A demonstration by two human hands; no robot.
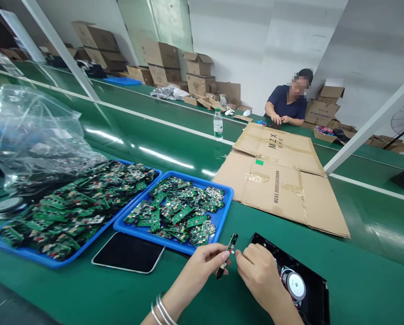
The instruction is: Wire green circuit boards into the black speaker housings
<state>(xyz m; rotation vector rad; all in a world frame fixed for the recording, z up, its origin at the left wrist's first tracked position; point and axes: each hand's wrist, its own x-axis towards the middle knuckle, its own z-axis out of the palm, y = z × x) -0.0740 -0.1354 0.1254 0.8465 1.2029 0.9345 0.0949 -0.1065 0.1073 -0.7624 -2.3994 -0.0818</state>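
My left hand (pixel 210 262) pinches a narrow circuit board (pixel 232 243) between thumb and fingers, holding it tilted above the green table. Just to its right, my right hand (pixel 260 271) is closed, with thumb and forefinger pinched close to the board's edge. A small white bit shows between the board and those fingertips; what they grip is too small to make out. Partly behind my right hand and forearm lies a black housing (pixel 315 282) with a round silver speaker (pixel 295 285) and red wires inside.
Two blue trays, a near one (pixel 229 205) and a left one (pixel 58 264), hold heaped circuit boards. A black tablet-like slab (pixel 129 253) lies before them. Flattened cardboard (pixel 290 189), a water bottle (pixel 218 124) and a plastic bag (pixel 35 131) lie beyond. A person (pixel 286 101) sits across.
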